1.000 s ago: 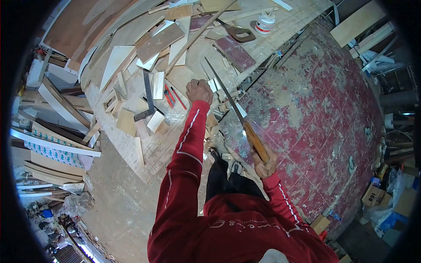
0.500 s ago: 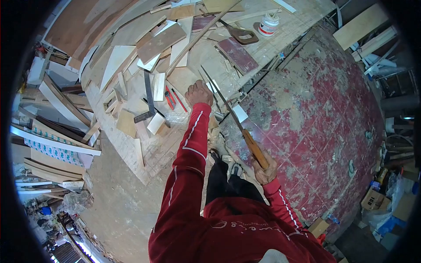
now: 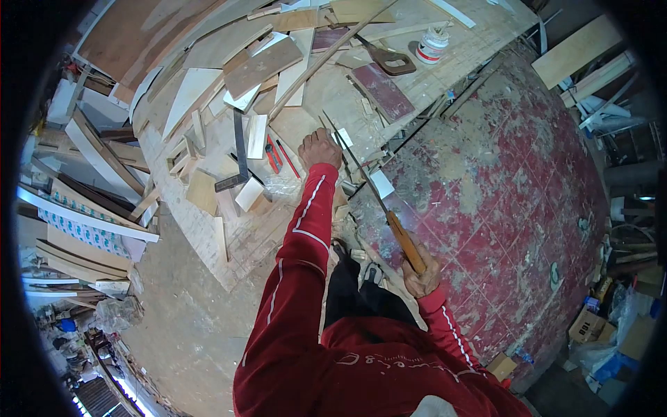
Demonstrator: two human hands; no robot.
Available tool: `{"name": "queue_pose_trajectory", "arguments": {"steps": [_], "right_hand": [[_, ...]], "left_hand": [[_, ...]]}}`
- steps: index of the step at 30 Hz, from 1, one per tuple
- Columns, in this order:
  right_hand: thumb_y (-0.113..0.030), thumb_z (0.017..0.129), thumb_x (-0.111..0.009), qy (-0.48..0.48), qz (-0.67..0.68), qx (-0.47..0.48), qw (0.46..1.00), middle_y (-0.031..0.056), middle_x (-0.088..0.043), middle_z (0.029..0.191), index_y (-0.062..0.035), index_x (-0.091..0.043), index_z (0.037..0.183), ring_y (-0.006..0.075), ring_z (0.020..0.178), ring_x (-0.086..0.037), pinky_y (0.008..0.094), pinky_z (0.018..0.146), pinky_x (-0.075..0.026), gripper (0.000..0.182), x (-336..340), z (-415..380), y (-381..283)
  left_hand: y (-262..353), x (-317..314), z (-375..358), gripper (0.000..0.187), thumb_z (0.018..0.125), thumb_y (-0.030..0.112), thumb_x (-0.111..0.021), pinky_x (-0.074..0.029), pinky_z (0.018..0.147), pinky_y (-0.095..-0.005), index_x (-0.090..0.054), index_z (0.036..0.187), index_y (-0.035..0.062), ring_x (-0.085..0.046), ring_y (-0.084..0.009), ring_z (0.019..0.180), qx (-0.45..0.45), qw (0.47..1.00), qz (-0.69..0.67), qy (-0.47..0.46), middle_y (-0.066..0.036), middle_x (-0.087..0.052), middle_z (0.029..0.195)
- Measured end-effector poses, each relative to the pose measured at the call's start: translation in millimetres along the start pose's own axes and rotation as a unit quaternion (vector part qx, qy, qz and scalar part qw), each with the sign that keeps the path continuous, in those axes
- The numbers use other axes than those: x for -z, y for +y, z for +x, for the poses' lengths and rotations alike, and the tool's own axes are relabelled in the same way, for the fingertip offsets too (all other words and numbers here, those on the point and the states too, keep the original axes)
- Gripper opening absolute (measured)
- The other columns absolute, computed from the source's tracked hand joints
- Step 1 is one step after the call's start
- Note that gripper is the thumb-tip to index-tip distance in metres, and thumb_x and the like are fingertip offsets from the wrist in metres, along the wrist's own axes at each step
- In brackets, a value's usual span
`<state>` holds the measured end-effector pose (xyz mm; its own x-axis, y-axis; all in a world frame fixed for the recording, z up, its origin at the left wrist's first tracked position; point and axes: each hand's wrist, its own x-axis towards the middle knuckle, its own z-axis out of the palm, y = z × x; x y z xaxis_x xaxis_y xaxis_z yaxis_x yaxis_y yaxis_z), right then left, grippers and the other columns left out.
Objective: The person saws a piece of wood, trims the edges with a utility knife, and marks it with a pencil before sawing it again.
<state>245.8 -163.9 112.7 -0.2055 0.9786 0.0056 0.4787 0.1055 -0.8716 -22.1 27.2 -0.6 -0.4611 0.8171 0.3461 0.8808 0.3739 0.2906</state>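
Note:
My right hand (image 3: 422,274) is wrapped round the wooden handle (image 3: 406,241) of a handsaw. Its thin blade (image 3: 363,169) slants up and left across the workbench edge. Just left of the blade, my left hand (image 3: 319,149) presses on the bench with curled fingers; what lies under them is hidden. A small white piece (image 3: 343,138) shows beside those fingers. Another white piece (image 3: 381,184) sticks out past the bench edge, by the blade. Left of my left hand lie a red utility knife (image 3: 272,156), a red pencil (image 3: 287,158) and a dark try square (image 3: 240,149).
The workbench (image 3: 257,240) carries wood offcuts, a long stick (image 3: 319,53), a second handsaw (image 3: 394,62), a maroon board (image 3: 382,92) and a white jar (image 3: 432,44). Curved wooden parts (image 3: 104,153) stack at the left. Cardboard boxes (image 3: 593,324) stand right, beyond the dusty red floor (image 3: 514,208).
The view has shifted a little, so the bench sits slightly lower and further right. Both hands keep nearly the same pose, and the saw has hardly moved against the bench.

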Motion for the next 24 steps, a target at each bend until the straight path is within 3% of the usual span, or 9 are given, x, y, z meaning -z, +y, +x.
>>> {"name": "queue_pose_trajectory", "arguments": {"steps": [5,11,14,16,17,19,24], "right_hand": [[-0.001,0.075,-0.063,0.020,-0.025,0.033,0.999,0.0176,-0.065,0.105,-0.0062,-0.054,0.123,0.0298,0.079,-0.068,0.0334,0.067,-0.053,0.049,-1.4,-2.7,-2.2],[0.000,0.076,-0.061,-0.015,-0.021,-0.033,0.999,0.0182,-0.066,0.098,-0.0088,-0.050,0.128,0.0286,0.077,-0.068,0.0341,0.066,-0.053,0.054,-11.5,7.1,-4.7],[0.001,0.076,-0.060,-0.003,-0.028,0.008,1.000,0.0180,-0.066,0.093,-0.0098,-0.049,0.130,0.0287,0.075,-0.068,0.0339,0.065,-0.053,0.056,-8.0,-1.3,-10.1],[0.003,0.077,-0.057,-0.028,0.004,-0.034,0.999,0.0191,-0.065,0.096,-0.0040,-0.049,0.128,0.0211,0.079,-0.067,0.0281,0.068,-0.050,0.053,-3.9,-9.0,-15.4],[0.003,0.077,-0.057,-0.030,0.004,-0.034,0.999,0.0191,-0.065,0.096,-0.0040,-0.049,0.128,0.0211,0.079,-0.067,0.0281,0.068,-0.050,0.053,-6.6,-6.9,-15.0],[0.000,0.075,-0.059,0.012,0.022,-0.018,1.000,0.0180,-0.066,0.090,-0.0086,-0.048,0.130,0.0345,0.074,-0.066,0.0349,0.065,-0.052,0.056,-16.7,2.9,-12.9],[0.000,0.076,-0.059,0.013,-0.011,0.001,1.000,0.0201,-0.065,0.089,-0.0102,-0.047,0.131,0.0320,0.069,-0.067,0.0352,0.061,-0.051,0.057,-33.4,20.8,-4.9]], "left_hand": [[-1.0,-0.8,0.0,0.013,0.082,0.020,-0.054,-0.044,0.071,-0.0434,-0.058,0.082,0.0086,-0.060,-0.0266,0.083,-0.001,1.000,-0.001,0.010,-0.010,-0.064,0.081],[-4.4,-2.8,0.2,0.013,0.083,0.020,-0.054,-0.044,0.069,-0.0423,-0.058,0.080,0.0084,-0.061,-0.0261,0.080,-0.024,1.000,0.002,0.020,-0.009,-0.064,0.076],[-1.3,-2.8,0.1,0.013,0.082,0.020,-0.055,-0.044,0.068,-0.0418,-0.058,0.079,0.0086,-0.061,-0.0257,0.078,-0.024,0.999,-0.010,0.037,-0.009,-0.064,0.074],[-3.3,-4.1,0.0,0.013,0.083,0.020,-0.055,-0.044,0.068,-0.0421,-0.058,0.078,0.0088,-0.061,-0.0257,0.078,-0.029,0.999,-0.007,0.046,-0.009,-0.064,0.074],[-5.0,-4.8,-0.2,0.013,0.083,0.020,-0.055,-0.044,0.068,-0.0421,-0.058,0.078,0.0088,-0.061,-0.0257,0.078,-0.028,0.999,-0.005,0.046,-0.009,-0.064,0.074],[-5.6,-5.8,0.4,0.013,0.083,0.021,-0.055,-0.045,0.068,-0.0425,-0.058,0.079,0.0091,-0.061,-0.0258,0.077,-0.037,0.999,-0.008,0.034,-0.009,-0.064,0.075],[-4.0,-1.7,2.8,0.012,0.082,0.020,-0.055,-0.045,0.068,-0.0426,-0.058,0.079,0.0085,-0.061,-0.0261,0.077,-0.036,0.999,-0.010,0.039,-0.009,-0.064,0.074]]}}
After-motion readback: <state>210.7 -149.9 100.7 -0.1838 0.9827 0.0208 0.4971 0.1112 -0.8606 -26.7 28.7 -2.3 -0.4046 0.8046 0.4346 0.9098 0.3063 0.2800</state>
